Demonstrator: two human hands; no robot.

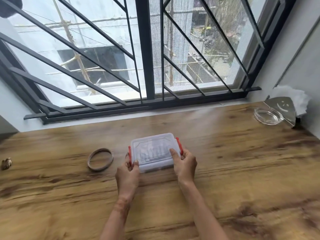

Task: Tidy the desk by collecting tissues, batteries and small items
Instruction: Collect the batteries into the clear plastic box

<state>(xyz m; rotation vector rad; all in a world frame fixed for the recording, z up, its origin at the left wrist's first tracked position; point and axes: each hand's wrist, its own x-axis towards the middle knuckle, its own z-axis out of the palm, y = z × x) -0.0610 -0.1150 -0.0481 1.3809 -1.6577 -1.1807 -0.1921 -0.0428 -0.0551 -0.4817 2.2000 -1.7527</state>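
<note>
Small brown item (6, 163), far left desk (242, 161) edge. Ring band (100, 159), flat, left of box. Left hand (128, 175) clasping lidded clear box (155, 151), mid-desk, red clips; right hand (184, 164) likewise, thumb on lid. Glass ashtray (267, 117), tissues (294, 99), far right corner.

Wooden desk (225, 161) bears lidded box (154, 151); ring (100, 159); glass ashtray (267, 117).

A translucent plastic box (155, 151) with 2 red side clasps lies flat, lid closed, gripped at both short ends. Dim upright shapes show through the lid, between the grips. White tissues (294, 99) sit well off to the right.
</note>
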